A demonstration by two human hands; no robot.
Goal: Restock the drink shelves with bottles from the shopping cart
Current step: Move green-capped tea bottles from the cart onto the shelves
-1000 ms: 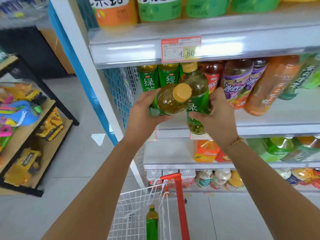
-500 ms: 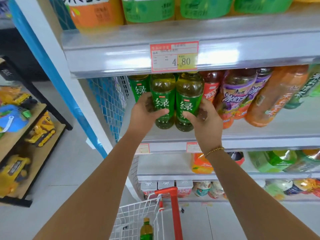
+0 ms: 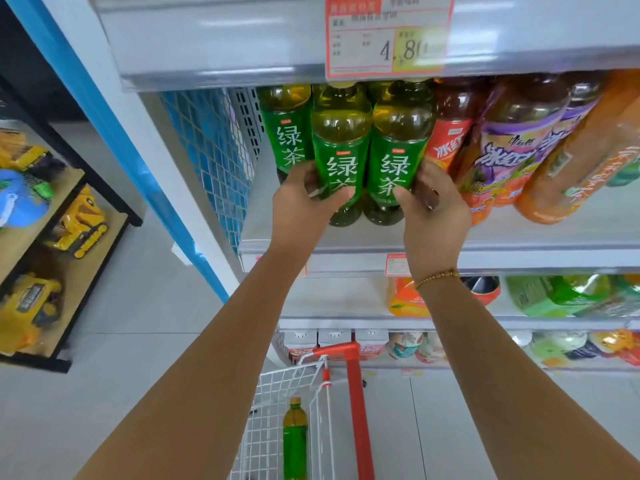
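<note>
Two green tea bottles stand upright side by side at the front of the middle shelf (image 3: 519,244). My left hand (image 3: 304,202) grips the left bottle (image 3: 341,157) low on its green label. My right hand (image 3: 429,206) grips the right bottle (image 3: 398,150) the same way. A third green tea bottle (image 3: 285,133) stands behind them to the left. One more green tea bottle (image 3: 295,441) stands in the white wire shopping cart (image 3: 273,410) below, between my forearms.
Red, purple and orange drink bottles (image 3: 512,143) fill the shelf to the right of my hands. A price tag (image 3: 388,36) hangs on the shelf edge above. Lower shelves hold cartons and small bottles. A toy rack (image 3: 52,237) stands on the left across the aisle.
The two bottles went from tilted in front of the shelf to upright on it. Both hands still hold them, and the view has moved closer to the shelf.
</note>
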